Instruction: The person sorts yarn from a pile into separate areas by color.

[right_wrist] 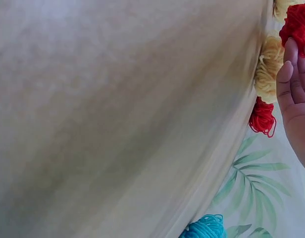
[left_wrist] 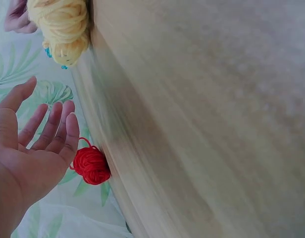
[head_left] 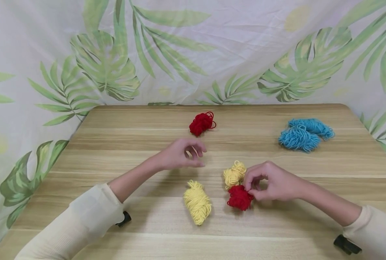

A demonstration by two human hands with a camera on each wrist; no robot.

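In the head view, my right hand (head_left: 277, 182) pinches a small bundle of red yarn (head_left: 240, 198) between thumb and fingertips. The right wrist view shows this red bundle (right_wrist: 296, 26) lifted at the fingertips. Beside it in the head view, a small yellow yarn bundle (head_left: 234, 174) lies close to my right fingers. My left hand (head_left: 178, 155) hovers over the table with nothing in it, its fingers loosely bent. A larger yellow yarn bundle (head_left: 197, 203) lies nearer the front, and another red yarn bundle (head_left: 201, 124) rests behind my left hand.
Two blue yarn bundles (head_left: 299, 139) lie touching at the table's right rear. The wooden table (head_left: 131, 122) ends at a back edge against a leaf-patterned cloth (head_left: 238, 43). Black straps show under both sleeves.
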